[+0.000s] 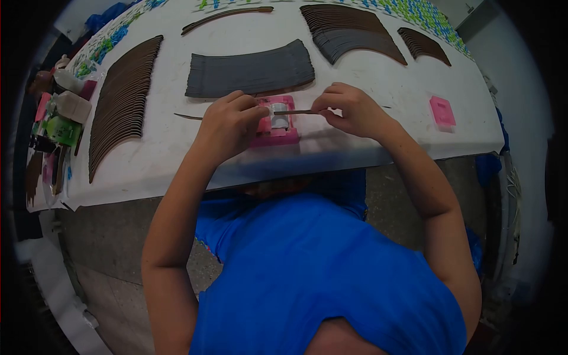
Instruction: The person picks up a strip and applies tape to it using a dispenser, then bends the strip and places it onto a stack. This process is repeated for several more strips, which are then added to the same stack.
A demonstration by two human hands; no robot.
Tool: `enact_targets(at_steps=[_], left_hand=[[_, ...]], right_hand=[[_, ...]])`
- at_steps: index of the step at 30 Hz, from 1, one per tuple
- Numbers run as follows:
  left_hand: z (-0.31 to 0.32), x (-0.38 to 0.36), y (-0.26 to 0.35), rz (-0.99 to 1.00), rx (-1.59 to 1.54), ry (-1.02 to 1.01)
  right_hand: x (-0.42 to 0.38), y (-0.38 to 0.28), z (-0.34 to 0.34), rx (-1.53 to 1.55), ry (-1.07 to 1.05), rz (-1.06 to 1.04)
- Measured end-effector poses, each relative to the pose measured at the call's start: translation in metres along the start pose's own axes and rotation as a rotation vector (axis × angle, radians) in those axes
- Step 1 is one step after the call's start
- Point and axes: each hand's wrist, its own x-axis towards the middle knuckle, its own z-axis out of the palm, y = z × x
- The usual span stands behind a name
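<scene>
A thin, dark brown strap-like strip [300,112] runs sideways between my hands, its ends sticking out past them. My left hand [232,125] pinches it near a pink holder [275,141] with a light grey roller-like part [280,122] in its middle. On the other side, my right hand [350,109] grips the strip between thumb and fingers. The strip passes right over the roller part. Just behind the holder lies a wide row of dark grey strips [248,72], set edge to edge.
More brown strips lie in rows at the left [123,105], back right [350,34] and far right [423,46], with a narrow bunch [228,17] at the back. A small pink box [442,111] sits to the right. Bottles [63,130] crowd the left edge.
</scene>
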Motion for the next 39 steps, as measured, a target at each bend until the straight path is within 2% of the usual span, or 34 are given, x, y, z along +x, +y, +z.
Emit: enact_targets(at_steps=[2,7,10,17,20,22,25,26,30,32,33,35,36,38,39], left_hand=[[0.002,0.000,-0.002,0.008,0.007,0.005],[0.001,0.000,-0.001,-0.015,-0.021,-0.036],[0.001,0.003,-0.002,-0.005,-0.027,-0.049],[0.008,0.016,0.000,0.043,-0.040,-0.028],[0.016,0.023,0.005,0.043,-0.088,-0.006],[0.021,0.029,0.010,0.016,-0.105,0.016],[0.028,0.037,0.014,-0.040,-0.169,0.047],[0.030,0.039,0.015,-0.074,-0.211,0.055],[0.030,0.047,0.024,-0.101,-0.250,0.010],[0.026,0.049,0.027,-0.313,-0.448,-0.021],[0.023,0.050,0.022,-0.316,-0.439,-0.014],[0.011,0.049,0.007,-0.556,-1.183,-0.139],[0.003,0.047,0.002,-0.560,-1.166,-0.122],[-0.014,0.042,-0.007,-0.587,-1.544,-0.121],[-0.020,0.039,-0.011,-0.584,-1.526,-0.105]], right_hand=[[-0.018,0.003,-0.015,-0.001,-0.011,0.027],[-0.072,0.015,-0.055,-0.145,-0.005,0.268],[-0.095,0.023,-0.069,-0.193,0.011,0.297],[-0.104,0.023,-0.091,-0.214,0.041,0.296],[-0.094,0.021,-0.115,-0.289,0.129,0.262],[-0.083,0.019,-0.140,-0.492,0.181,0.105],[-0.057,0.012,-0.170,-0.564,0.242,0.023],[-0.045,0.003,-0.176,-0.442,0.264,0.120],[-0.058,0.014,-0.187,-0.299,0.215,0.220],[-0.060,0.026,-0.196,-0.200,0.180,0.270],[-0.059,0.033,-0.202,-0.150,0.162,0.289],[-0.050,0.047,-0.210,-0.050,0.125,0.317],[-0.040,0.051,-0.212,0.001,0.105,0.324],[-0.019,0.060,-0.215,0.101,0.065,0.333],[-0.019,0.056,-0.203,0.175,0.062,0.330]])
